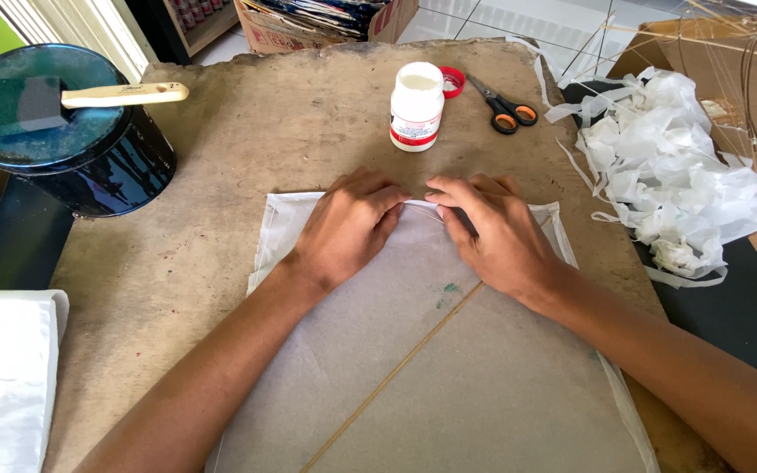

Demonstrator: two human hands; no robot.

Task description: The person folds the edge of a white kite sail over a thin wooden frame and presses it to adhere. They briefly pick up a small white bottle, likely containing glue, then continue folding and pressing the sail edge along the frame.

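Both hands rest on a sheet of thin white paper [449, 368] spread over the worn wooden bench [221, 166]. The left hand [348, 223] and right hand [492, 232] lie palm down at the sheet's far edge, fingers nearly meeting and pressed flat on the paper, gripping nothing. A thin stick [396, 372] runs diagonally under the sheet. Beyond the hands stand an open glue bottle [416, 107], its red cap [453, 81] and scissors [503, 107]. White paper scraps [672, 166] lie to the right.
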